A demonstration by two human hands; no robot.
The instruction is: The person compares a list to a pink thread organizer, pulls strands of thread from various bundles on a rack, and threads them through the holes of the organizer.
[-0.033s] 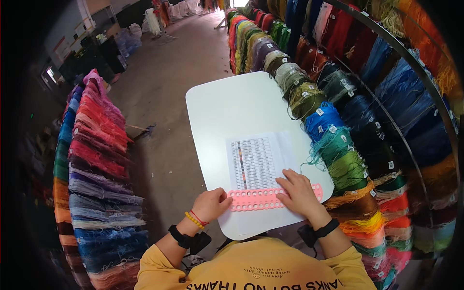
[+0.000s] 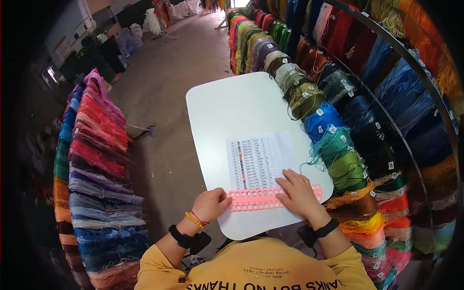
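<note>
A pink plastic thread organizer strip (image 2: 256, 200) with two rows of round holes lies across the lower part of a printed paper chart (image 2: 251, 162). Both rest on a white round-cornered tabletop (image 2: 227, 106). My left hand (image 2: 211, 204) is closed at the strip's left end, thumb and curled forefinger pressed against it. Over its right part lies my right hand (image 2: 297, 191), fingers spread and touching the strip and the paper's edge. The chart shows rows of small colour swatches beside printed columns.
Racks of coloured yarn hanks (image 2: 321, 121) with white tags touch the table's right side. Another rack of pink, purple and blue hanks (image 2: 99, 164) stands to the left. Between them runs a concrete floor (image 2: 169, 96). A curved metal bar (image 2: 411, 58) crosses the upper right.
</note>
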